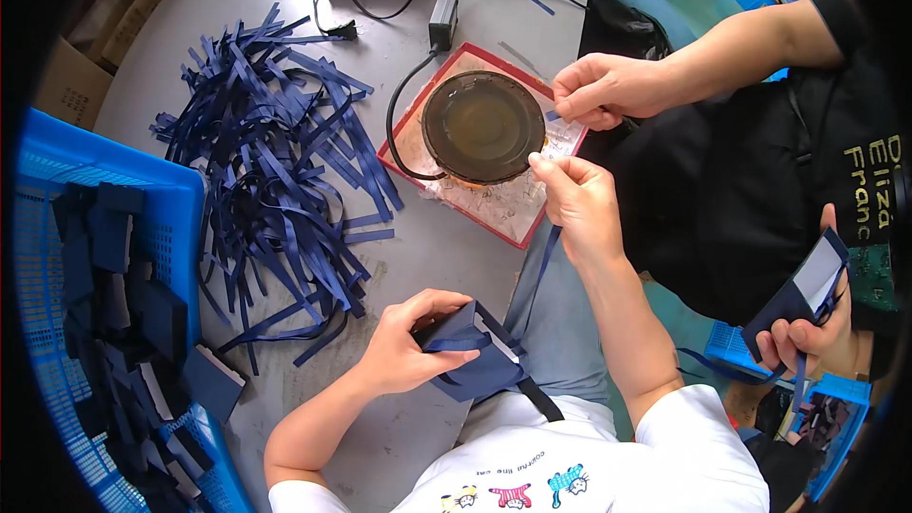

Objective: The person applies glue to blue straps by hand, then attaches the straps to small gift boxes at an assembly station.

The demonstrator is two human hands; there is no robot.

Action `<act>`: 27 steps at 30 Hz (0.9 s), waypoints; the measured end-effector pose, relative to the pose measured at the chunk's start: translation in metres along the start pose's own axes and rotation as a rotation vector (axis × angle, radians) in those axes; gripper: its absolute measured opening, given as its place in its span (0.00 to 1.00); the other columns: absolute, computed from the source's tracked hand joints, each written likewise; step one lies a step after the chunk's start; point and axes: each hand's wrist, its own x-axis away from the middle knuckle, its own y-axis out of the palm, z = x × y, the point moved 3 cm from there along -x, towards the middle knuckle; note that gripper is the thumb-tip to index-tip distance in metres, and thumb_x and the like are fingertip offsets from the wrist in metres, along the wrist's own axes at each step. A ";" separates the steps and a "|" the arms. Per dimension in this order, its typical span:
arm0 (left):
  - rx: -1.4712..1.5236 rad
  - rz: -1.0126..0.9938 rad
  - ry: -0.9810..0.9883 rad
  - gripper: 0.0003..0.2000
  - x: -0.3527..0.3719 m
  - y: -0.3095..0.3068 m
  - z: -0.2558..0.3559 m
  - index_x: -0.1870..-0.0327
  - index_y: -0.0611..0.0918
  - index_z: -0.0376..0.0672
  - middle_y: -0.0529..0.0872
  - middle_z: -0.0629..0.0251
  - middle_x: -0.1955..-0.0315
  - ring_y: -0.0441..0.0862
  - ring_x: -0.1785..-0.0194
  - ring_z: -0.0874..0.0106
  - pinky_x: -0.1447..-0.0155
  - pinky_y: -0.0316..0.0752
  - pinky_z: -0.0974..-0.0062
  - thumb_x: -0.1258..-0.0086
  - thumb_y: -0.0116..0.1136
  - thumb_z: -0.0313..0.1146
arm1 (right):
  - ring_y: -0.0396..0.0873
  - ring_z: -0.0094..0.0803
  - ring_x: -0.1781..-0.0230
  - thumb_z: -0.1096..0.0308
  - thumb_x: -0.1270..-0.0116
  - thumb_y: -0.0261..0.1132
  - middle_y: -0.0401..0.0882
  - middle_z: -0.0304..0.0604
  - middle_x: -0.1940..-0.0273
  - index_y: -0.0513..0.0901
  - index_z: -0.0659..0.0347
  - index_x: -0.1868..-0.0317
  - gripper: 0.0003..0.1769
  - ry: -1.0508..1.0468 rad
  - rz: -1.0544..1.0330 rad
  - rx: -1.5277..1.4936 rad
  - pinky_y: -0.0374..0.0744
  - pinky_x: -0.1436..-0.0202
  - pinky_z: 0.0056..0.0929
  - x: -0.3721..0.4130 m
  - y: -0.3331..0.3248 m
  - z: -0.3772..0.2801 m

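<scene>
My left hand (413,342) holds a small dark blue box (480,361) with a ribbon on it, above the table's front edge. My right hand (575,199) is pinched at the lower right rim of a round dark pot (483,128) of brownish liquid; a blue ribbon (546,266) hangs below its fingers. The pot stands on a red-edged tray (518,218). A co-worker's hand (608,90) is closed at the pot's right side, and their other hand (807,337) holds another blue box (803,290) with ribbon.
A pile of blue ribbons (275,180) lies on the grey table (380,275). At the left, a blue basket (180,218) holds several dark boxes. A cable with an adapter (443,24) runs to the pot. The co-worker's dark clothing (712,209) is close on the right.
</scene>
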 end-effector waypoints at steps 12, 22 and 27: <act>0.061 0.010 -0.022 0.24 0.007 -0.003 0.001 0.51 0.76 0.35 0.82 0.61 0.61 0.80 0.57 0.74 0.50 0.73 0.77 0.52 0.70 0.25 | 0.51 0.13 0.88 0.63 0.32 0.57 0.57 0.25 0.86 0.76 0.61 0.74 0.13 0.272 -0.250 -0.320 0.50 0.85 0.15 0.029 -0.020 0.001; 0.251 0.005 0.054 0.25 0.030 -0.002 0.021 0.50 0.76 0.33 0.80 0.62 0.57 0.78 0.53 0.73 0.45 0.71 0.76 0.52 0.70 0.23 | 0.52 0.15 0.84 0.57 0.30 0.54 0.57 0.30 0.80 0.70 0.62 0.72 0.17 0.513 -0.846 -1.000 0.53 0.84 0.15 0.087 -0.005 0.004; 0.232 -0.009 0.063 0.25 0.046 -0.001 0.033 0.50 0.76 0.34 0.79 0.62 0.56 0.78 0.52 0.74 0.45 0.71 0.77 0.53 0.70 0.21 | 0.66 0.13 0.81 0.75 0.42 0.65 0.75 0.35 0.79 0.80 0.67 0.75 0.06 0.202 -0.749 0.018 0.60 0.80 0.14 0.105 0.011 -0.037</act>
